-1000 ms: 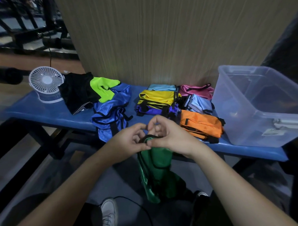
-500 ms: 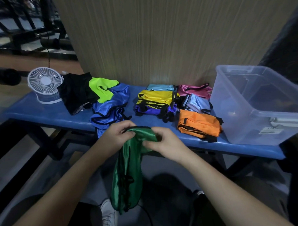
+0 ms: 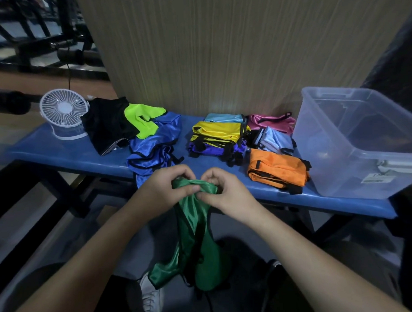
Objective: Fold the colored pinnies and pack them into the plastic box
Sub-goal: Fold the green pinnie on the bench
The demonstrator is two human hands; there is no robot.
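Satin-sheen green pinny [image 3: 198, 237] w/ black trim hangs limp in front of the padded blue bench [image 3: 60, 154], bunched at the top, lower end flaring into two loose lobes near the floor. Left hand [image 3: 164, 192] and right hand [image 3: 225, 192] meet at its top edge, just below the bench's front lip; fingers of both curled in, thumbs and fingertips pinching the gathered fabric between them, hands nearly touching.

On the bench: folded pinnies in compact blocks – orange [image 3: 276, 169] nearest the front, glossy yellow [image 3: 217, 131] stacked on purple [image 3: 214, 149], pale blue mesh-looking one [image 3: 273, 139], pink [image 3: 270, 123] and light blue [image 3: 224, 117] at the back. Left of those, unfolded crumple of shiny royal-blue pinny [image 3: 153, 150], neon-green piece [image 3: 143, 120] and black cloth [image 3: 106, 126] lying over each other. Clear, rectangular plastic box [image 3: 340, 151], translucent walls, sits at the bench's right end, just beside the orange block. Small white round-grille fan [image 3: 63, 111] stands at the left end.
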